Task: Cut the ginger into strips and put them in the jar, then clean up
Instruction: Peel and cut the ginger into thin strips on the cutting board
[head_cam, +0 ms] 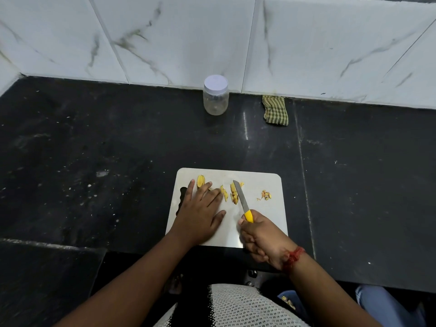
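- Counter (118, 149): black, carries the cutting board (259, 223).
- Left hand (200, 215): fingers straight, flat on the board, touching ginger (201, 181).
- Right hand (262, 239): grips knife (241, 197), blade beside strips (234, 193).
- Jar (215, 95): lidded, behind the board.

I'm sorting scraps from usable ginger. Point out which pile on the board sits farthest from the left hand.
The small pile of ginger scraps near the cutting board's right edge, beyond the knife. The other pieces lie by the left hand.

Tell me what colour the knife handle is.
Yellow. The knife handle shows in the head view, gripped by the right hand.
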